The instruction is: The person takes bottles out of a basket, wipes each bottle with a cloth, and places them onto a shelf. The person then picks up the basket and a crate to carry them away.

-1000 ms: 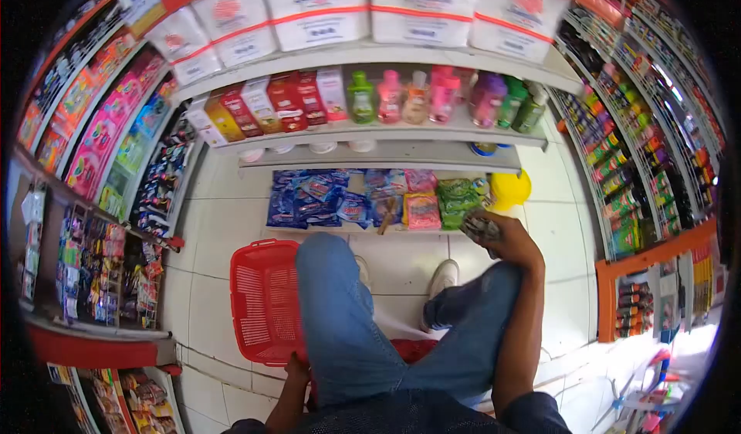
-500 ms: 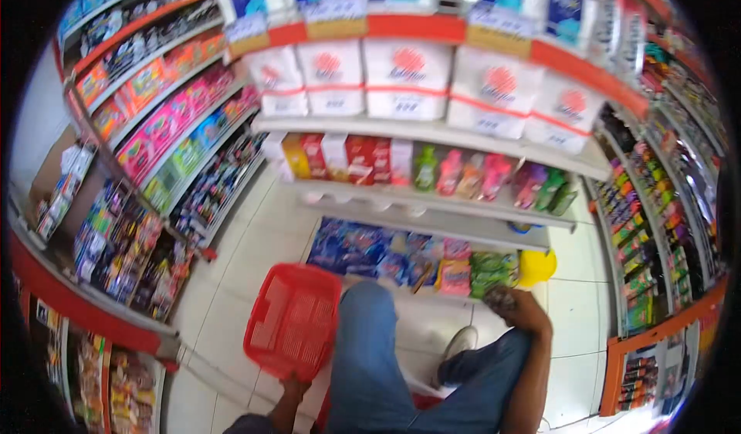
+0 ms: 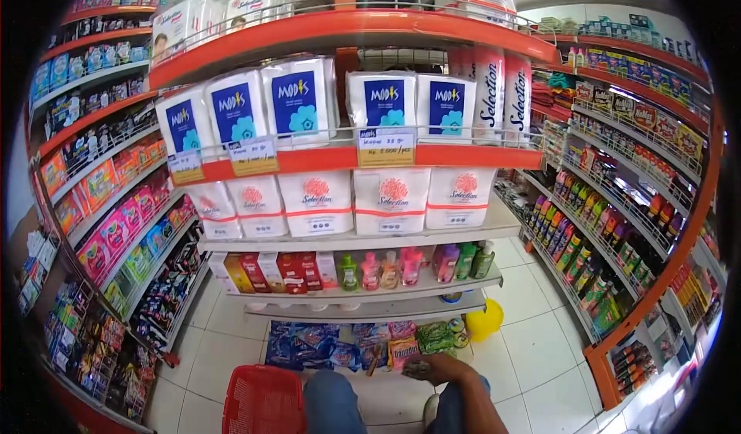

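Note:
My right hand (image 3: 443, 369) hangs in front of the lowest shelf by my right knee, its fingers curled round a small, dark greyish, crumpled-looking thing (image 3: 417, 368) that I cannot name. Just beyond it, rows of packets lie on the floor: blue ones (image 3: 302, 344), a pink one (image 3: 402, 351) and green ones (image 3: 437, 337). A narrow brown thing (image 3: 375, 359) sits among them. The red plastic basket (image 3: 264, 401) stands on the floor left of my left knee. My left hand is out of view.
Ahead stands a shelf rack with white tissue packs (image 3: 318, 204), bottles (image 3: 411, 267) and boxes (image 3: 296, 271). A yellow round container (image 3: 485, 322) is at its right foot. Stocked racks line both sides, the right one with an orange post (image 3: 600, 374). White floor tiles (image 3: 532, 357) run between.
My view has tilted up, so the upper shelves show and the basket and knees sit lower. My left hand, before at the basket's near rim, has left view. My right hand still holds the greyish thing.

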{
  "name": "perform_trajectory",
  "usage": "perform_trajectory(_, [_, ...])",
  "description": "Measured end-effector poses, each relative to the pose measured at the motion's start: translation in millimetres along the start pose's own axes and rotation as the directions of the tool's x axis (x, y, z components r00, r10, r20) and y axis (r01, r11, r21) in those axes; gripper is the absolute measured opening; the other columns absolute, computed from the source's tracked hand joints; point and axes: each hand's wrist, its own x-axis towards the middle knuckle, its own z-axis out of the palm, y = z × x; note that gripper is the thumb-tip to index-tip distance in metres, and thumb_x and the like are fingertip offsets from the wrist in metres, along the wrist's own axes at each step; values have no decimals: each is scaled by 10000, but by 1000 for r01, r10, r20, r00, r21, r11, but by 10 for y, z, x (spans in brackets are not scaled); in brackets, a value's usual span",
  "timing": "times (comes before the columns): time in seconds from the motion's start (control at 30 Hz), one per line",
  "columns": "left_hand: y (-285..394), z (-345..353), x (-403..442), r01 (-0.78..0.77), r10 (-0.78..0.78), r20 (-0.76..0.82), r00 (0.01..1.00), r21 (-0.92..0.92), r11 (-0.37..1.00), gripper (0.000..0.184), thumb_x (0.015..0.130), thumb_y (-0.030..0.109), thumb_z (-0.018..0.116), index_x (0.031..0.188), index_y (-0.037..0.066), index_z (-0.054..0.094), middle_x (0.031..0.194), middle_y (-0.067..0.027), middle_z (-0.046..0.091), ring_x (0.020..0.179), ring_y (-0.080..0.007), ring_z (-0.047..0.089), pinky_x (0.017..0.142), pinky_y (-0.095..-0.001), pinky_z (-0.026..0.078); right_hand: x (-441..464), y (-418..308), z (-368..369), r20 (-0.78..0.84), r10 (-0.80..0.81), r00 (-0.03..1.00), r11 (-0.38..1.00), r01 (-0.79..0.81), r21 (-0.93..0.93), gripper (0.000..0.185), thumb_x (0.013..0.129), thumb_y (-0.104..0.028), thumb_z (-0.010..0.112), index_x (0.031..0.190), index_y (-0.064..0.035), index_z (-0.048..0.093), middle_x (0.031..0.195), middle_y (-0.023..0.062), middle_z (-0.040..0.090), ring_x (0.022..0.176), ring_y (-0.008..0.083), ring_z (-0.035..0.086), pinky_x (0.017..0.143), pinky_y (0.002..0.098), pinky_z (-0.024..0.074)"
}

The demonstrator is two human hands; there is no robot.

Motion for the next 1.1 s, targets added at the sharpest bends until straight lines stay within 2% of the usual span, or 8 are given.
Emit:
perform_trajectory(0.2, [530, 123, 367, -373, 329, 218, 919, 204, 905, 869, 914, 704, 532, 1235, -99, 611, 1595, -263, 271, 1241, -319, 475, 879, -456, 466, 395, 83, 117, 85, 3, 996, 1000, -4, 10, 604, 745, -26, 702, 1318, -190, 600, 1105, 147, 707, 1020, 326, 678, 883, 420, 534])
perform_trajectory(0.3, [435, 328, 665, -577, 705, 186, 685, 729, 368, 769, 906, 539, 651, 1367, -63, 526, 1493, -233, 452, 1240, -358, 533, 935, -458, 475, 451, 232, 216, 121, -21, 992, 998, 14, 56, 589, 743, -35, 706, 1303, -185, 602, 1092, 155, 699, 1010, 348, 673, 868, 434, 534])
perform_trajectory(0.57, [3048, 747, 503, -657, 412, 516, 751, 649, 384, 430, 917, 363, 669, 1189, 31, 675, 1124, -225, 658, 1043, -403, 621, 947, -441, 489, 553, 96, -12, 237, 42, 971, 994, -65, 91, 347, 814, -104, 670, 1159, -125, 635, 1069, 171, 695, 984, 340, 676, 838, 438, 530])
perform_trajectory(0.67, [2642, 986, 1011, -747, 416, 649, 637, 389, 538, 372, 928, 340, 654, 1121, 25, 695, 1087, -233, 665, 1024, -401, 625, 921, -447, 494, 751, 55, 45, 405, 228, 886, 944, -302, 130, 240, 848, -123, 644, 1086, -94, 640, 1054, 177, 696, 966, 334, 679, 826, 432, 530])
perform_trajectory(0.83, [2087, 1206, 1611, -528, 157, 772, 616, 257, 810, 347, 954, 315, 604, 1113, 18, 689, 1064, -238, 665, 1028, -406, 619, 922, -457, 487, 1219, 558, 572, 317, -14, 948, 999, 25, -30, 315, 809, -165, 676, 1119, -111, 662, 1025, 134, 709, 964, 311, 693, 796, 465, 533])
perform_trajectory(0.9, [2281, 1293, 1643, -509, 80, 771, 632, 335, 793, 364, 968, 332, 587, 1110, 12, 689, 1076, -239, 664, 1051, -395, 617, 933, -450, 483, 1338, 778, 706, 239, -351, 905, 929, 368, -31, 316, 822, -178, 666, 1132, -115, 663, 1091, 128, 703, 1031, 306, 681, 829, 460, 535])
perform_trajectory(1.03, [1761, 1357, 2004, -597, 94, 746, 659, 443, 669, 408, 958, 371, 592, 1209, 59, 670, 1094, -219, 701, 971, -405, 666, 904, -469, 503, 1278, 793, 851, 26, -410, 912, 910, 407, 81, 349, 855, -208, 641, 1195, -130, 661, 1222, 113, 665, 1151, 303, 631, 907, 450, 523])
perform_trajectory(1.1, [1712, 1316, 1946, -588, 74, 751, 656, 447, 674, 338, 956, 311, 590, 1049, 9, 709, 1025, -258, 690, 981, -431, 655, 882, -474, 497, 1161, 825, 1021, -88, -339, 937, 930, 348, 122, 440, 856, -216, 628, 1290, -143, 627, 1318, 92, 623, 1231, 299, 583, 969, 443, 501])
